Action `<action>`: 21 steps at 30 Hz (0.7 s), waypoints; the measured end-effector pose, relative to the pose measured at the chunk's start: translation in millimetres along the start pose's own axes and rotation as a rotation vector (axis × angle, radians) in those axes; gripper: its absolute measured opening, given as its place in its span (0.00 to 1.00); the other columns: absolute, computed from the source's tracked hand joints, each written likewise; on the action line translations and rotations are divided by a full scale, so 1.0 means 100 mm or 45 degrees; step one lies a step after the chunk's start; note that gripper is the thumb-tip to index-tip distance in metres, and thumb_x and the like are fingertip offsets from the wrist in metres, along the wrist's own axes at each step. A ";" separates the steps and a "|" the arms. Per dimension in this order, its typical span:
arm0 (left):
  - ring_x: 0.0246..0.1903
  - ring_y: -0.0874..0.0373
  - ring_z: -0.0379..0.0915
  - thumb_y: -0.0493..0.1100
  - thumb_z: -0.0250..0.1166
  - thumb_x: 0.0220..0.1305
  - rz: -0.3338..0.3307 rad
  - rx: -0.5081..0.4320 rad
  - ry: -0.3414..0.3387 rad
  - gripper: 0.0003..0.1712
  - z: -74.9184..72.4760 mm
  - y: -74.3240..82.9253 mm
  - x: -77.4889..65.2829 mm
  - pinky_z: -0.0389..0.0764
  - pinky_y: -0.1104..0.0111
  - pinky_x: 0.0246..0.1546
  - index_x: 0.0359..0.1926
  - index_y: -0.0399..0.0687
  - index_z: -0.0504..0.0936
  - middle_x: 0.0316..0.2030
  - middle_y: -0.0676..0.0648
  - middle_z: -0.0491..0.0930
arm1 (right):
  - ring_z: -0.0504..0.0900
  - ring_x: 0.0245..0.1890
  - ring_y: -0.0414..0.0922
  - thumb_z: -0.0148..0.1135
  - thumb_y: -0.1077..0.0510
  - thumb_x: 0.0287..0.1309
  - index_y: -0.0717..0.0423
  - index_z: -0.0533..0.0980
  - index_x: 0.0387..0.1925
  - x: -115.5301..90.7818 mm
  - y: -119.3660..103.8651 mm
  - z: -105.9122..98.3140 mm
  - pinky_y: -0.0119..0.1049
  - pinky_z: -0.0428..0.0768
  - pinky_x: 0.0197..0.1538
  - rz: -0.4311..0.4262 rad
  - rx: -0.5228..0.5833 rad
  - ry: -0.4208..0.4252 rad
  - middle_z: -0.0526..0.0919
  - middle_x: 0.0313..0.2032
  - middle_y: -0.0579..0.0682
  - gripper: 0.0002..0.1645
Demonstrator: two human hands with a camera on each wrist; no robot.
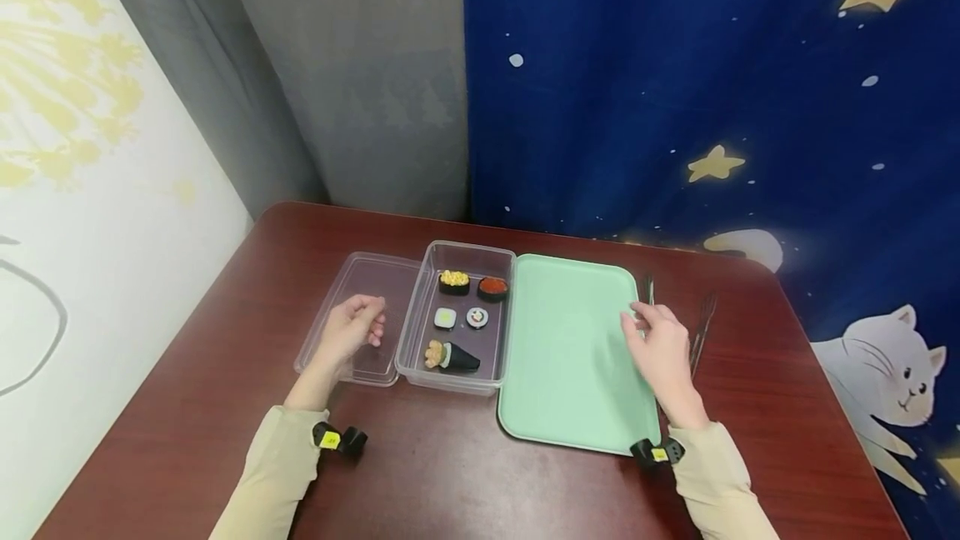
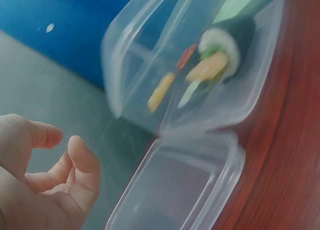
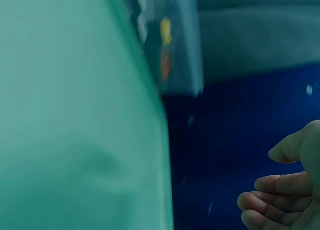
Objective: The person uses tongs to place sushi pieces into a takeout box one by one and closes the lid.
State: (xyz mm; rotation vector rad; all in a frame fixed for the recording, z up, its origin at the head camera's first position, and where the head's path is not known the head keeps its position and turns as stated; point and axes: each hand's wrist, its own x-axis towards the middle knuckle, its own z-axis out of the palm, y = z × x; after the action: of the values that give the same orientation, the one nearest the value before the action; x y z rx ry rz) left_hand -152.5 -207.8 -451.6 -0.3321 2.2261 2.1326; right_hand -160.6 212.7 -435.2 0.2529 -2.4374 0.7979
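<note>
My left hand (image 1: 354, 328) hovers over a clear plastic lid (image 1: 375, 273), fingers loosely bent and nothing in them. Beside the lid stands a clear plastic box (image 1: 450, 384) with several sushi pieces inside. These include a corn-topped gunkan (image 1: 453, 282), a red roe gunkan (image 1: 492, 288) and, nearest the front, a dark hand roll (image 1: 459, 357). Two small rolls sit between them, one with a yellow-green centre (image 1: 445, 318) and one with a mixed filling (image 1: 477, 317). Above the right edge of a mint-green tray (image 1: 570, 348) is my right hand (image 1: 660, 348), thumb apart from relaxed fingers, holding nothing.
Slim metal utensils (image 1: 703, 330) lie on the dark red table (image 1: 420, 473) right of the tray, partly behind the right hand. The tray's left side adjoins the box. A grey curtain (image 1: 375, 90) and a blue starry curtain (image 1: 600, 107) hang beyond the table's far edge.
</note>
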 end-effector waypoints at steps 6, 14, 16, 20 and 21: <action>0.19 0.68 0.69 0.36 0.51 0.69 -0.005 0.026 0.085 0.19 -0.35 0.02 -0.02 0.76 0.76 0.20 0.52 0.21 0.65 0.24 0.51 0.73 | 0.81 0.29 0.52 0.63 0.64 0.54 0.67 0.80 0.40 0.28 -0.51 0.25 0.45 0.79 0.32 -0.069 0.169 -0.103 0.81 0.32 0.60 0.12; 0.29 0.64 0.77 0.42 0.52 0.70 -0.006 0.385 0.233 0.21 -0.77 -0.09 -0.03 0.78 0.74 0.32 0.56 0.30 0.70 0.45 0.32 0.76 | 0.81 0.28 0.51 0.63 0.64 0.53 0.69 0.80 0.39 0.46 -1.25 0.65 0.42 0.80 0.33 -0.284 0.411 -0.214 0.81 0.30 0.59 0.12; 0.33 0.59 0.79 0.43 0.53 0.69 -0.008 0.474 0.255 0.21 -0.83 -0.12 -0.02 0.78 0.74 0.33 0.56 0.32 0.71 0.49 0.31 0.76 | 0.81 0.27 0.49 0.63 0.64 0.52 0.68 0.80 0.38 0.47 -1.43 0.74 0.40 0.80 0.32 -0.330 0.458 -0.237 0.80 0.29 0.59 0.11; 0.31 0.58 0.79 0.42 0.56 0.67 0.008 0.553 0.257 0.21 -0.92 -0.16 0.03 0.78 0.73 0.31 0.56 0.31 0.72 0.49 0.30 0.76 | 0.81 0.26 0.45 0.62 0.62 0.53 0.67 0.80 0.37 0.44 -1.77 0.97 0.35 0.79 0.33 -0.363 0.493 -0.312 0.80 0.28 0.56 0.11; 0.30 0.59 0.79 0.41 0.56 0.67 0.007 0.553 0.253 0.21 -0.93 -0.17 0.05 0.79 0.72 0.31 0.56 0.31 0.72 0.49 0.30 0.76 | 0.81 0.26 0.44 0.62 0.62 0.53 0.67 0.81 0.38 0.42 -1.85 1.03 0.34 0.79 0.33 -0.356 0.495 -0.338 0.80 0.28 0.56 0.12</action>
State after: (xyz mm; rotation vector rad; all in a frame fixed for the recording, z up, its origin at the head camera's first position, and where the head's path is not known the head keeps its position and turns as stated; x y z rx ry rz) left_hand -143.1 -301.1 -464.0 -0.5292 2.7144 1.6121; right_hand -179.7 2.9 -389.9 0.8756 -2.3871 1.1633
